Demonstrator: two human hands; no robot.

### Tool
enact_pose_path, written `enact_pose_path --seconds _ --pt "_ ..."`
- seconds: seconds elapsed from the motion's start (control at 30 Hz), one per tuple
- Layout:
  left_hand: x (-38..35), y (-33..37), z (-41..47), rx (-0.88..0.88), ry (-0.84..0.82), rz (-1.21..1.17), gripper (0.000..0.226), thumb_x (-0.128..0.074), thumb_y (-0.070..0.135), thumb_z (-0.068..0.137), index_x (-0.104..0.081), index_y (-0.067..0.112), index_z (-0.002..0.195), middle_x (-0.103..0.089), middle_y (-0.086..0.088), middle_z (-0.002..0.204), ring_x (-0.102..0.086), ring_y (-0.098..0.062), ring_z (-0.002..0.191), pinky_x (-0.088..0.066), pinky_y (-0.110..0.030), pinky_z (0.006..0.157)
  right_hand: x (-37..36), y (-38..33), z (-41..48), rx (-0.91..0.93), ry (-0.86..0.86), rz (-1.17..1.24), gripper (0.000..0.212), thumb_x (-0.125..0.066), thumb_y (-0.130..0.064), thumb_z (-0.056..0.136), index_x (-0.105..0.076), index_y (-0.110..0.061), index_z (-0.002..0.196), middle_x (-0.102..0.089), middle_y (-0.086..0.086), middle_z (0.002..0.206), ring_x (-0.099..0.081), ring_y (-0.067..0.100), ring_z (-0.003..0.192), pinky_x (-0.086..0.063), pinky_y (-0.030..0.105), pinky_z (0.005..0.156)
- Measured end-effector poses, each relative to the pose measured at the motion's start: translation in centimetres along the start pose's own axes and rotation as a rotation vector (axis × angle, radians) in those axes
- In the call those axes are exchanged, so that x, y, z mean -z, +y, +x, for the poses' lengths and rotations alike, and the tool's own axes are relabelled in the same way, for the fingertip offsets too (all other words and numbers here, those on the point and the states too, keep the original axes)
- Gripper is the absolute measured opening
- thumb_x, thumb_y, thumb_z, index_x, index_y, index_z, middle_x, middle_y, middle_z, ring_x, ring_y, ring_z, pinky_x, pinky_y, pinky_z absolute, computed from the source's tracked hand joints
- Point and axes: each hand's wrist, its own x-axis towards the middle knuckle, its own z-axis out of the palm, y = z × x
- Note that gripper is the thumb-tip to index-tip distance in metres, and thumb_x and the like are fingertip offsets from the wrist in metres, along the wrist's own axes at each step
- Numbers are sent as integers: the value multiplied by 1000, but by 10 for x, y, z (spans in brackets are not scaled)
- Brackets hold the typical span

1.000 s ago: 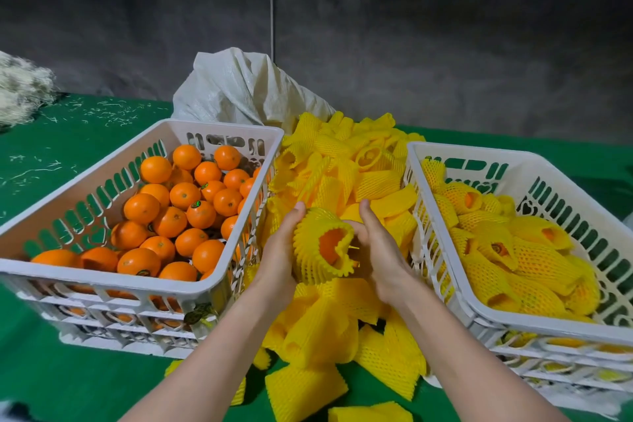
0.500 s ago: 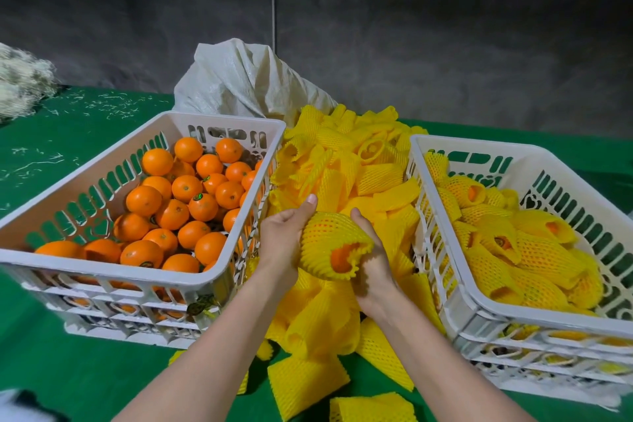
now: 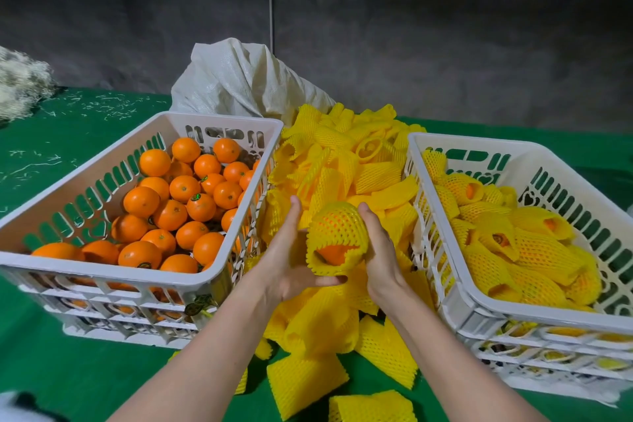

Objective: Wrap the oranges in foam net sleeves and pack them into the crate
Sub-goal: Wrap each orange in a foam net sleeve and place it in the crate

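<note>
Between the two crates I hold one orange in a yellow foam net sleeve (image 3: 337, 233); its open end faces me and bare orange peel shows there. My left hand (image 3: 291, 260) cups it from the left and below. My right hand (image 3: 378, 250) grips its right side. The white crate on the left (image 3: 102, 271) holds several bare oranges (image 3: 171, 212). The white crate on the right (image 3: 479, 298) holds several sleeved oranges (image 3: 534, 250). A heap of empty yellow sleeves (image 3: 349, 168) lies between the crates, under and behind my hands.
Both crates stand on other stacked white crates on a green table (image 3: 68, 370). A white woven sack (image 3: 239, 79) sits behind the sleeve heap. A pale fibre pile (image 3: 20, 86) lies at the far left. Loose sleeves (image 3: 305, 380) lie near the front edge. A dark wall stands behind.
The sleeve has been turned over the orange, so its open end now points down toward me instead of up. Both hands stayed between the crates, shifting slightly right.
</note>
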Motion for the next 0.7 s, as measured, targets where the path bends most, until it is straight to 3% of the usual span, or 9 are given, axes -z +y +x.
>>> enact_pose_path --seconds 0.07,0.13,0.23,0.3,0.43,0.63,0.7 --pt "-6 0 -3 60 -126 -18 66 -57 68 68 -72 9 95 -71 -22 98 -70 -39 82 -57 -50 62 3 -3 -1 120 28 -152 38 -45 -47 93 -56 -18 115 -59 0 95 -60 0 88 -48 33 78" --pt "-9 -1 -2 10 -183 -29 55 -62 56 69 -71 10 98 -72 -18 91 -71 -33 76 -58 -40 60 5 -5 -3 281 17 -275 35 -46 -43 91 -51 -8 93 -52 12 85 -54 18 77 -39 38 67" --pt "-10 -5 0 -59 -197 -65 40 -65 43 69 -73 11 92 -73 -14 87 -72 -27 74 -58 -34 61 5 -9 -6 433 15 -302 30 -48 -38 91 -36 -20 70 -37 -5 68 -34 11 65 -28 30 61" --pt "-7 -9 2 -67 -217 -32 39 -68 40 66 -72 11 92 -73 -14 88 -72 -27 76 -59 -35 65 6 -10 -8 458 42 -303 40 -52 -41 92 -34 -15 67 -32 -1 65 -31 13 62 -27 32 59" --pt "-3 -10 2 -67 -216 108 49 -70 44 59 -67 15 99 -74 -11 87 -72 -26 75 -59 -34 64 11 -13 -4 452 79 -351 41 -47 -33 94 -32 -12 63 -22 9 61 -23 15 56 -21 29 53" --pt "-2 -3 -2 -19 -223 178 56 -69 46 55 -64 14 102 -74 -11 84 -72 -26 72 -57 -34 60 17 -16 3 479 -41 -408 39 -44 -32 95 -35 -12 63 -26 5 59 -26 8 55 -22 26 52" --pt "-5 -1 -3 8 -229 172 60 -69 45 58 -64 12 107 -72 -14 92 -71 -31 78 -58 -40 68 17 -19 4 486 -100 -426 42 -44 -39 91 -36 -7 64 -29 9 62 -28 13 58 -24 32 54"
